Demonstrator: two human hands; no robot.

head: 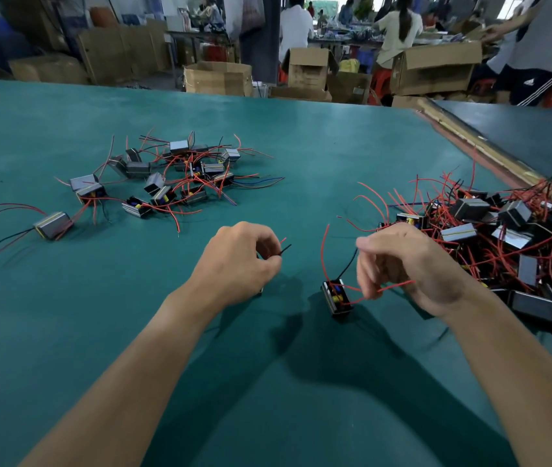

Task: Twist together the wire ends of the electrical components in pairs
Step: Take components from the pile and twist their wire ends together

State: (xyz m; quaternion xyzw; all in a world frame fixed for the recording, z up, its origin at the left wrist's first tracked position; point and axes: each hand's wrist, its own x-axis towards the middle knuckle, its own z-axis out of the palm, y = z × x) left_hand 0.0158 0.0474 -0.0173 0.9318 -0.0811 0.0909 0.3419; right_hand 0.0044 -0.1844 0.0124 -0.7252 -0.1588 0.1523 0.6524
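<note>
Left hand (237, 261) pinched two wire ends (284, 245), right hand (405, 264) pinched a red wire (394, 286), evening the tips first seemed smart

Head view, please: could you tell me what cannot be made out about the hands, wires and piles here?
- Left hand: its back hides the fingertips, so the grip on the red and black wire ends is unclear.
- Right hand: fingers blurred; the pinch on the red wire is indistinct.
- Right pile: cut off by the frame's right edge.
- Far pile: wire ends too small to judge whether twisted.
</note>
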